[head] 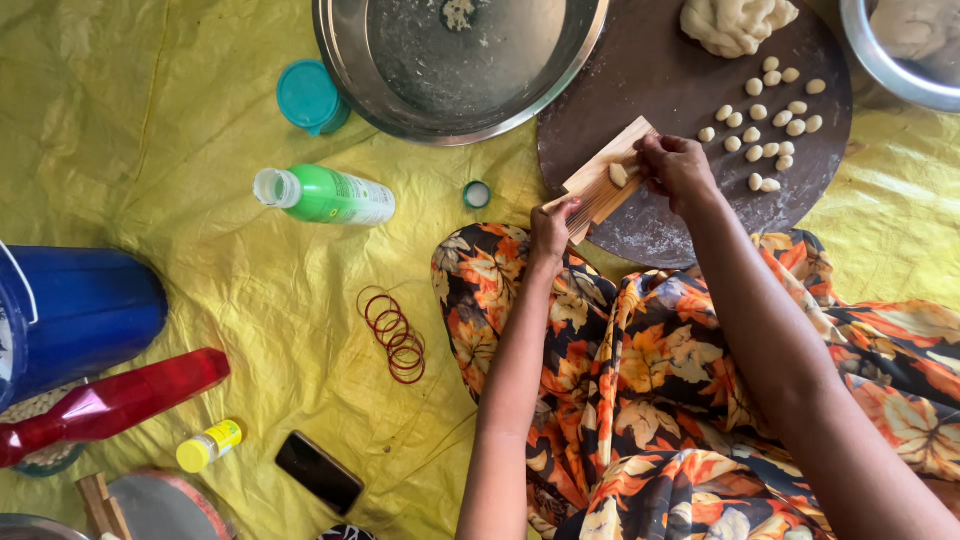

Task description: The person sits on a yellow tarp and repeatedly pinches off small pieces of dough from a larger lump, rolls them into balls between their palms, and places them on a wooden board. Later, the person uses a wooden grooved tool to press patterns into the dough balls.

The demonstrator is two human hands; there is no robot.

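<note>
Yellow sheet [200, 120]; steel basin [460, 60] holds dough scrap [458, 12].

Bright, soft daylight, evenly spread. Shadows faint and short. Mild glare on the steel bowl [460, 60] rim, red bottle [110, 405] and phone [318, 472]. Focus sharp in the centre, slight softness and wide-angle stretch toward the picture's corners. Colours saturated, no motion blur.

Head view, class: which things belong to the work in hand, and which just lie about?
In use: left hand, right hand, ridged wooden board, dough piece, dough balls, round board, dough lump.
Lying about: green bottle, rubber bands, phone, blue bucket.
</note>
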